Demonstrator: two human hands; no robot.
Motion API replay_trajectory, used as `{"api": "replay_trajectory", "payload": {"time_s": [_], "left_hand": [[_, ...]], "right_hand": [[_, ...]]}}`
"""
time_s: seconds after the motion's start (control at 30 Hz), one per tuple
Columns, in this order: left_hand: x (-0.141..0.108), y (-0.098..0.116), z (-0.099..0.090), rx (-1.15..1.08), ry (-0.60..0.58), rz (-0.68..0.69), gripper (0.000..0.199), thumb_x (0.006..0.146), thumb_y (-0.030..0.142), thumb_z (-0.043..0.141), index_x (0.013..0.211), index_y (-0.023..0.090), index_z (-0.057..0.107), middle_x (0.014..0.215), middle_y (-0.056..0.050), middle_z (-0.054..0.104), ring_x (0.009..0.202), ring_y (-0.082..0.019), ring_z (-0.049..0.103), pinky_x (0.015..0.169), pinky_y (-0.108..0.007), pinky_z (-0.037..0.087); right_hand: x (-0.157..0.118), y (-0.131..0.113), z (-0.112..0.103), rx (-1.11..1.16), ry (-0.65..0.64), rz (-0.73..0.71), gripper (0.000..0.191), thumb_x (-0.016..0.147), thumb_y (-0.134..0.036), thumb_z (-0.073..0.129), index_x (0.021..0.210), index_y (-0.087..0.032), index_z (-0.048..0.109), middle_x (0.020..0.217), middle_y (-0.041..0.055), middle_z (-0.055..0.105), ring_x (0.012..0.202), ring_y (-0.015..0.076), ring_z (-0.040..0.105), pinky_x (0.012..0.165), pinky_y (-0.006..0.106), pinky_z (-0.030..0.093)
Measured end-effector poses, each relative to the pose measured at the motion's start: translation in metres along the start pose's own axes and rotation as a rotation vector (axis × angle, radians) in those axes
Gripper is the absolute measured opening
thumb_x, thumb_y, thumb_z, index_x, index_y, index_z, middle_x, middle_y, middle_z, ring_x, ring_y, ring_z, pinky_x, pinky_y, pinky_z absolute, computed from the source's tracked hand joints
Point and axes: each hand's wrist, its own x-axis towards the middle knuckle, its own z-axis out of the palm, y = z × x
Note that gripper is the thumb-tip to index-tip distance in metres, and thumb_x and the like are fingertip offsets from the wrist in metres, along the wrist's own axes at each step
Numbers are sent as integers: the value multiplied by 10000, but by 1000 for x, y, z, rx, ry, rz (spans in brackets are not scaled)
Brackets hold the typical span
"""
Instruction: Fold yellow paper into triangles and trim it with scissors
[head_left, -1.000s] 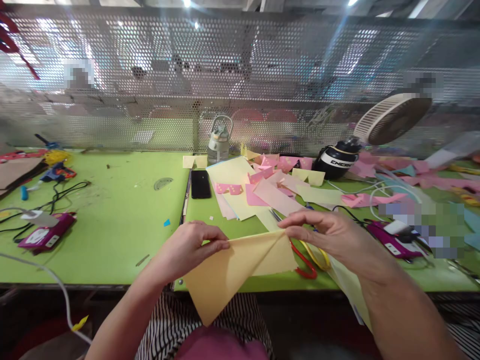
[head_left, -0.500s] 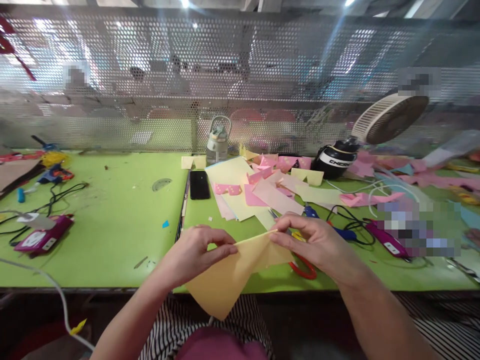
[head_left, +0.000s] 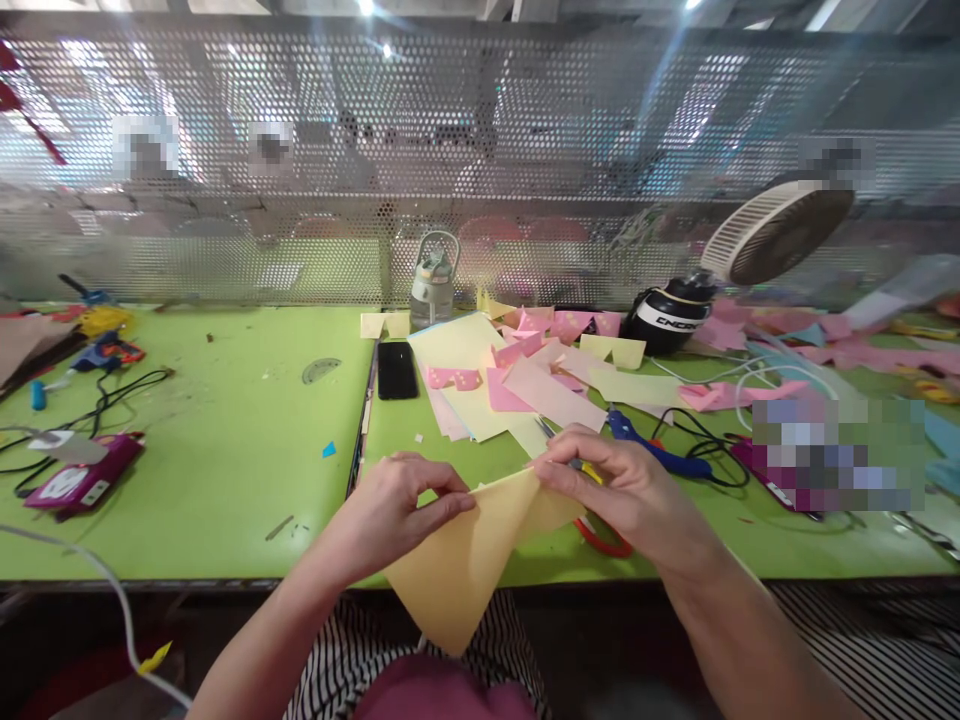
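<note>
A sheet of yellow paper (head_left: 463, 575) hangs between my two hands over the table's front edge, its lower corner drooping above my lap. My left hand (head_left: 409, 505) pinches its upper edge between thumb and fingers. At the right, my right hand (head_left: 600, 485) grips the same edge, where the sheet bends. Partly behind the right hand lie scissors with a red and yellow handle (head_left: 604, 540). Beyond the hands is a loose pile of pink and yellow paper (head_left: 555, 392), including pink cut-out glasses shapes (head_left: 454, 378).
A black phone (head_left: 397, 371) and a clear bottle (head_left: 433, 290) stand left of the pile. To the right are a blue glue gun (head_left: 652, 447), a black bottle (head_left: 667, 320), a fan (head_left: 787, 230) and cables. A purple power strip (head_left: 86, 475) lies far left.
My right hand has shifted slightly left, bringing the pinched edge closer to my left hand. The paper's drooping corner hangs a little lower and further right.
</note>
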Motion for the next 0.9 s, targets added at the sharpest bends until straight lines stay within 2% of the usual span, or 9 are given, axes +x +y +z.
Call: {"api": "replay_trajectory", "payload": {"time_s": [0.13, 0.23, 0.3, 0.4, 0.57, 0.73, 0.9], "left_hand": [[0, -1, 2, -4, -4, -2, 237, 935, 366, 535, 855, 217, 700, 852, -3, 740, 807, -163, 653, 760, -292, 459], [1, -1, 3, -6, -7, -2, 232, 934, 362, 539, 861, 217, 705, 858, -4, 745, 806, -164, 658, 753, -291, 460], [2, 0, 4, -10, 2, 4, 231, 936, 358, 540, 866, 215, 708, 864, -4, 747, 806, -162, 661, 749, -287, 463], [3, 4, 6, -8, 50, 25, 207, 931, 330, 555, 865, 211, 711, 861, -1, 750, 795, -159, 661, 768, -297, 470], [-5, 3, 9, 39, 179, 101, 175, 903, 305, 608, 822, 191, 712, 783, -3, 742, 736, -163, 642, 799, -331, 488], [-27, -9, -3, 79, 265, 93, 210, 944, 319, 557, 857, 216, 719, 813, 22, 751, 681, -131, 625, 912, -365, 468], [-37, -19, -17, 17, 296, -29, 207, 928, 349, 577, 868, 221, 728, 829, 9, 746, 797, -148, 658, 743, -276, 499]], "right_hand": [[-3, -1, 0, 112, -2, 91, 401, 855, -530, 581, 624, -204, 620, 649, -3, 563, 615, 144, 515, 562, 270, 415], [-5, -3, -1, 146, -22, 138, 456, 900, -580, 466, 780, -206, 698, 766, 36, 652, 679, 177, 575, 563, 280, 435], [-4, -3, -1, 82, -55, 128, 409, 862, -584, 536, 904, -221, 722, 836, 36, 679, 721, 183, 600, 579, 273, 452], [-3, 0, 1, -23, -70, 95, 291, 786, -522, 679, 824, -235, 716, 770, 2, 661, 704, 163, 592, 620, 256, 462], [-7, 4, 5, 50, 105, 18, 254, 755, -487, 721, 722, -236, 707, 747, 8, 632, 701, 157, 570, 646, 256, 455], [-16, 10, 1, 161, 324, 59, 266, 679, -485, 774, 645, -240, 679, 739, 8, 621, 708, 162, 560, 633, 262, 453], [-19, 28, -3, 254, 444, 126, 272, 568, -473, 838, 620, -249, 693, 742, 12, 653, 693, 163, 573, 607, 264, 482]]}}
